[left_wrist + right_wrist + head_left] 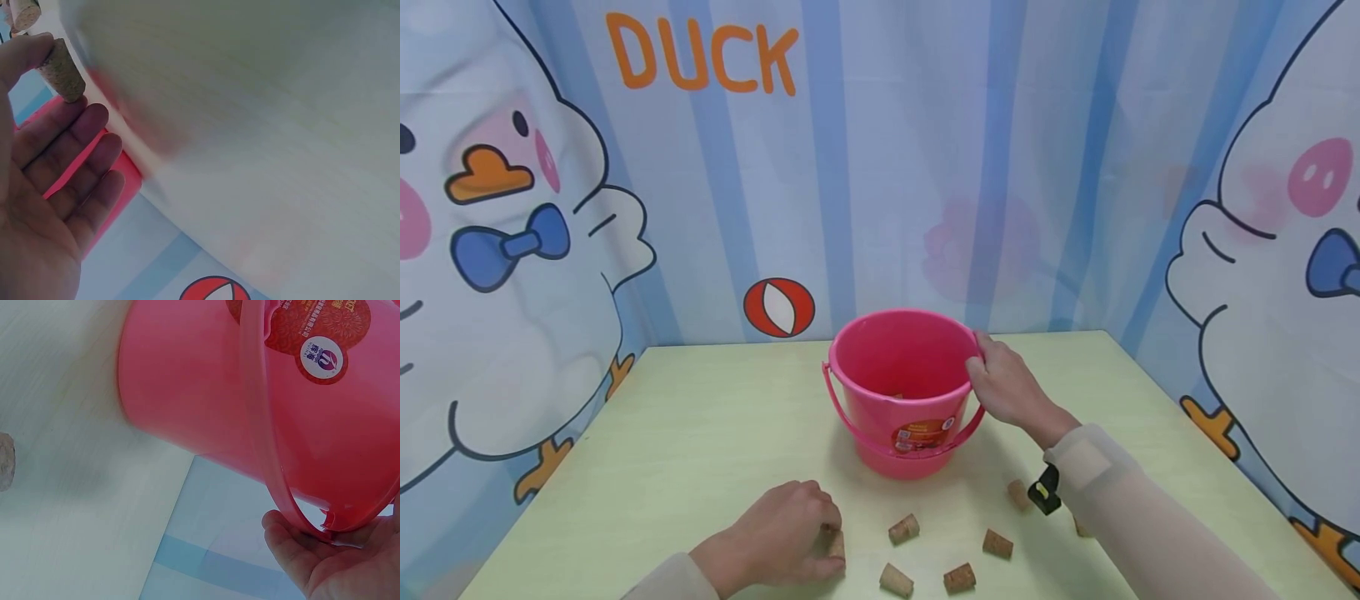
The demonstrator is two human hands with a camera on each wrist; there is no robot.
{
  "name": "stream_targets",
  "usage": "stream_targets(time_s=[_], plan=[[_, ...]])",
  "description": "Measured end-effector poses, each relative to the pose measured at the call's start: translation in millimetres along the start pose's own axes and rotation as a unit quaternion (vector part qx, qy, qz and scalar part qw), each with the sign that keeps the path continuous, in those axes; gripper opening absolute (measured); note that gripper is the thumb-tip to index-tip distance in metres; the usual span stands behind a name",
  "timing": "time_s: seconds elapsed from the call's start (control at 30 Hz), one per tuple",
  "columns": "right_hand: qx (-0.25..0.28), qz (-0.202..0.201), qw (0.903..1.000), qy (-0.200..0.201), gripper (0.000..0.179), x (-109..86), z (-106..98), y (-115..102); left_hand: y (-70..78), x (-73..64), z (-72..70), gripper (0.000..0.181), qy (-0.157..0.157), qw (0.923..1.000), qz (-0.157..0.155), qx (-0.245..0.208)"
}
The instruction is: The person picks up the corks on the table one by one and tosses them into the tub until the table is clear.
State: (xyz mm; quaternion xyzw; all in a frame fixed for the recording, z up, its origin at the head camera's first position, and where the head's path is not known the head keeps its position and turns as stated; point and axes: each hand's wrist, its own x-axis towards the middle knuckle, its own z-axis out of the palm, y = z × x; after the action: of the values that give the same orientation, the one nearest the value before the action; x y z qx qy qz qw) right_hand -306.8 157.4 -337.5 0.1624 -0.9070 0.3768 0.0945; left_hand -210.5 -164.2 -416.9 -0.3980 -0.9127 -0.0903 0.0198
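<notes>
L hand [790, 533] was down at the near part of the table [715, 433], and it had one: a cork [62, 72] pinched end to end btwn thumb and index finger, other fingers fairly straight, nothing else in there. R hand [1011, 385], meanwhile, was up on the pink bucket [865, 400], gripping the rim on its right side, right by the joint of the handle [256, 394]. Bucket stood on the table toward the back, mouth up, handle hanging down across the front, over the low part of a red label [921, 434]. Inside, just past the near rim, a brownish bit showed, too small to ID. More corks lay loose on their sides in front: one [903, 529] nearest the L hand's fingers, another [897, 581] below it, then two more [960, 578] [997, 544] to the right, one [1018, 495] by the black strap [1045, 490] at the R wrist, and one [1081, 527] mostly hidden behind the R sleeve [1150, 517]. Backdrop: blue striped cloth [895, 167] w/ "DUCK" in orange.
</notes>
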Motion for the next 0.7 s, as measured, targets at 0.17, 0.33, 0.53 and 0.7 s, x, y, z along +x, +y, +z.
stream_targets(time_s=[0.17,0.33,0.53,0.7], plan=[[-0.001,0.001,1.0000,-0.002,0.051,0.0,0.2,-0.3,0.0,0.0,-2.1,0.019,0.013,0.9999,0.005,0.000],[-0.001,-0.001,1.0000,-0.001,0.050,-0.2,0.3,-0.5,-0.7,0.1,-2.9,0.018,0.023,0.9997,0.004,-0.006],[-0.001,-0.001,1.0000,0.000,0.051,-0.5,0.2,-0.3,-1.5,-0.5,-4.2,0.020,0.052,0.9986,0.011,-0.002],[-0.002,-0.003,1.0000,-0.001,0.051,-0.3,0.3,-0.5,-1.4,-0.3,-4.3,0.023,0.085,0.9963,0.013,-0.003]])
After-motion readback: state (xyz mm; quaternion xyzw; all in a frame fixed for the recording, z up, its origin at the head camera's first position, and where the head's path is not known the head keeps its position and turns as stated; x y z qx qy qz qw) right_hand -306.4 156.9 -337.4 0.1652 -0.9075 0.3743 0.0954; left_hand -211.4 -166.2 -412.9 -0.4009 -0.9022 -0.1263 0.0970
